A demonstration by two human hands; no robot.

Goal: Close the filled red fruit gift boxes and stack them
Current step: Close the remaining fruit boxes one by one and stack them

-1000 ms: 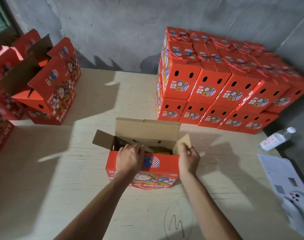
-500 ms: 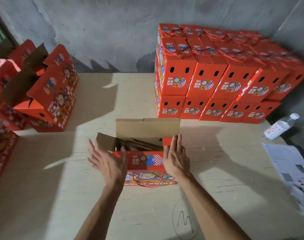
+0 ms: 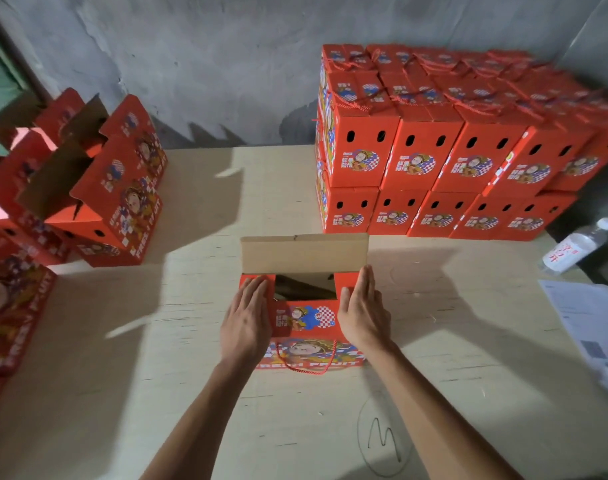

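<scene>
1. The open red fruit gift box (image 3: 304, 325) sits on the plywood table (image 3: 468, 341) at centre, its long axis running from 9 to 3 o'clock, square to the person.
2. The left hand (image 3: 247, 320) lies flat, fingers straight and together, pressing the box's left end flap; the right hand (image 3: 363, 315) does the same on the right end. Neither holds anything.
3. The tall rear flap (image 3: 304, 252) stands upright at 12 o'clock from both hands, just beyond the fingertips and about equally near to each. Judged from this, closing turns on bringing that flap down toward 6 o'clock over the gap, where dark contents show.
4. Counts: one box under the hands; two hands; one stack of closed boxes (image 3: 434, 161) at 1 o'clock, two tiers high, five across the front; several open boxes (image 3: 98, 202) at 10 o'clock, number unclear; one water bottle (image 3: 576, 245) and papers (image 3: 590, 317) at 3 o'clock.
</scene>
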